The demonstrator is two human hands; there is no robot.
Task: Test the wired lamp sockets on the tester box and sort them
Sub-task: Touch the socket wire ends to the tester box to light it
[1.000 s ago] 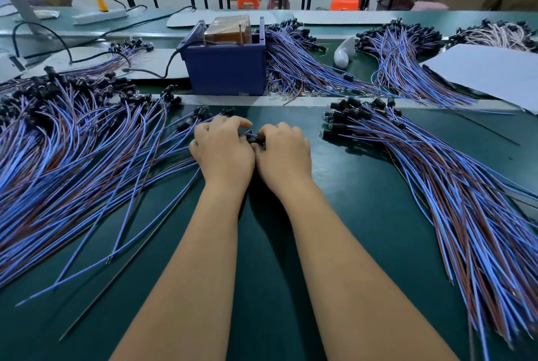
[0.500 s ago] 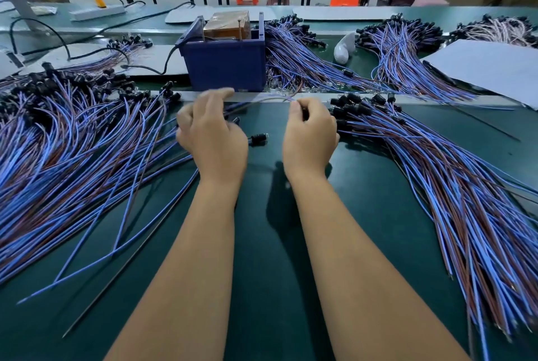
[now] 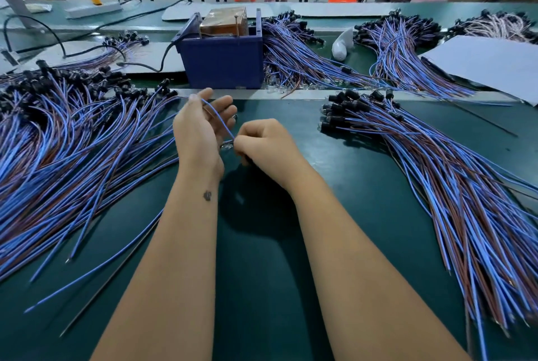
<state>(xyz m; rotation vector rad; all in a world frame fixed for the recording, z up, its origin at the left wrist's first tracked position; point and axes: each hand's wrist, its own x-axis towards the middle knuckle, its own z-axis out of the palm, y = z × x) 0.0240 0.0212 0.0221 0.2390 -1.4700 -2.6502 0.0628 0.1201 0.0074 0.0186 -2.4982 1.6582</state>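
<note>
We have the left hand [image 3: 203, 127] raised palm-inward in front of the dark blue plastic tester box [image 3: 222, 60], fingers loosely extended and relaxed, the thin blue wire [image 3: 218, 120] of one lamp socket lying across them. Right hand [image 3: 263, 143] sits just right of it, knuckles up, fingers curled, pinching the wire's lower end. The wire's long axis runs diagonally, upper end toward the box, lower end toward us; its socket isn't clearly visible. Left of the box lies the big untidy heap of blue-and-brown wired sockets [image 3: 72, 133]; right of it, the neater bundle [image 3: 436, 171].
</note>
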